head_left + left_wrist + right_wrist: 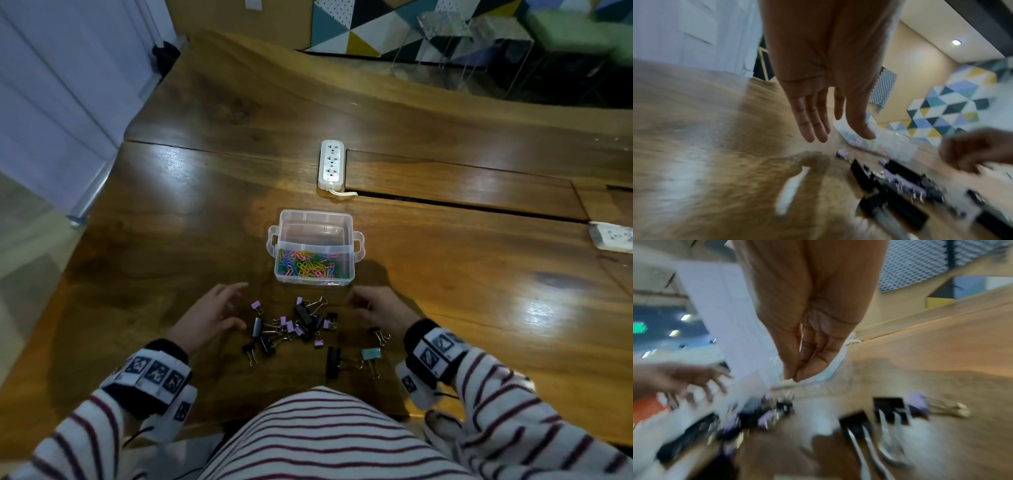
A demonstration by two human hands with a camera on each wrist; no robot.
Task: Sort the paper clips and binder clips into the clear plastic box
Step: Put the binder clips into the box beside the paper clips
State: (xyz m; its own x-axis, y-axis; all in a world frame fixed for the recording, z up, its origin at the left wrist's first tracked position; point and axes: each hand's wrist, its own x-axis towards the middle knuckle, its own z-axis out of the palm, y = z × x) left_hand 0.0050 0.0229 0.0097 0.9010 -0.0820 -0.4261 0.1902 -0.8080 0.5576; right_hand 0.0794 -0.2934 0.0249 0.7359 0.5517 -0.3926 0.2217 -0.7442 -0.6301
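Note:
A clear plastic box [349, 224] stands open on the wooden table, with coloured paper clips [306, 268] in its near compartment and its far compartment bare. Black and purple binder clips [301, 322] lie piled in front of it. A teal one [371, 353] and a long black one [332, 360] lie nearer me. My left hand [241, 305] hovers left of the pile, fingers straight and spread [840, 136]. My right hand [356, 308] hovers at the pile's right, fingertips drawn together against the thumb [794, 378]. I see nothing between them. Both wrist views are blurred.
A white power strip [331, 164] lies beyond the box beside a long slot in the table [445, 202]. A second strip [611, 238] sits at the right edge. The table's left edge drops to the floor. My striped sleeves and torso fill the near side.

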